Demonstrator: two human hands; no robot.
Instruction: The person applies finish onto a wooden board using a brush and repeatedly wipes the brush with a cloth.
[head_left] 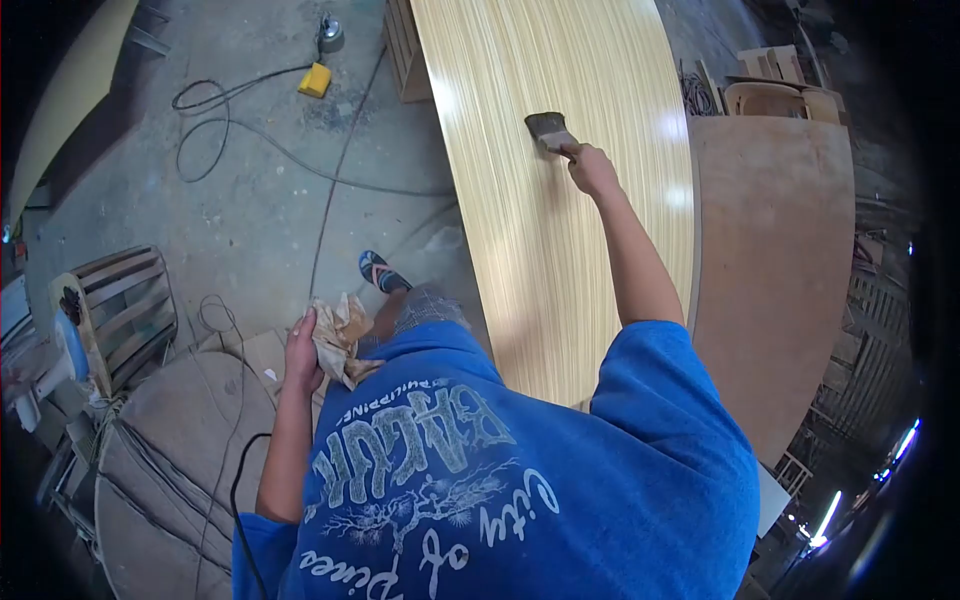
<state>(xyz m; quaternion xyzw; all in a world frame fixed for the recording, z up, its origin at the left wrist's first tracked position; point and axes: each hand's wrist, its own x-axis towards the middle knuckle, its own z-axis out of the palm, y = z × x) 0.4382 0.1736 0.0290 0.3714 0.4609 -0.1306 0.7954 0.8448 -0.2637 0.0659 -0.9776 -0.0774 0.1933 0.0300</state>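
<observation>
My right hand [593, 170] is closed around the handle of a wide paintbrush [547, 124] with dark bristles. The brush rests on a long, glossy panel [520, 220] with a pale yellow, striped wood grain. Low at my left side, my left hand [304, 352] grips a crumpled, brown-stained rag [342, 335], which could be paper or cloth. Some of the left fingers are hidden behind it.
Right of the striped panel lies a plain brown board [770, 260]. A yellow block-like object [315, 80] and a looping cable [270, 160] are on the concrete floor. At left stand a slatted wooden piece [125, 300] and a round board [160, 480] with cords over it.
</observation>
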